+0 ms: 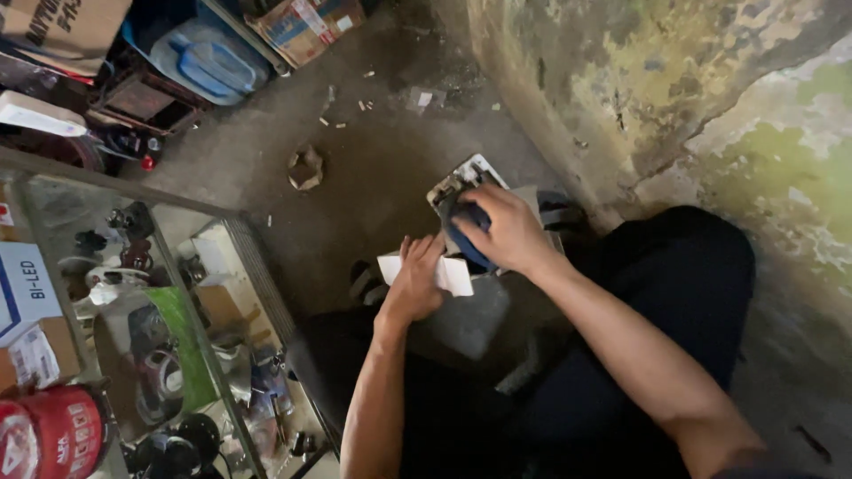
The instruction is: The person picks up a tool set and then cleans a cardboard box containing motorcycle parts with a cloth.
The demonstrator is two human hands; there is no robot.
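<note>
Lap: the person is sitting low in dark trousers [657, 293], knees spreading to either side; the cloth is swallowing most detail in shadow.
Grey block: a dull grey piece [466, 324] is lying between the forearms just under the hands; what it is cannot be told.
Left hand: the left hand [415, 282] is pressing down flat, fingers together, on a white card [454, 277], covering its middle so that only the two ends are showing.
Right hand: the right hand [508, 232] is curling tightly around a dark blue object [468, 239]; the fingers are hiding most of it, so its kind stays unclear.
White part: a white, squarish plastic piece [461, 182] is sticking out just beyond the right hand, its near half covered by the knuckles.
Sandals: dark footwear [366, 282] is peeking out left of the left hand, half lost in the gloom.
Glass cabinet: at the left, a glass-topped cabinet [177, 206] is holding jumbled small parts, blurred by reflections and cut off by the edge.
Floor: the bare concrete floor [373, 151] is carrying scattered scraps and a torn ring of cardboard [306, 168].
Wall: a peeling, stained wall [674, 80] is curving along the right.
Far corner: a blue plastic jug [209, 62] and cardboard boxes [306, 27] are sitting at the top, partly cropped.
</note>
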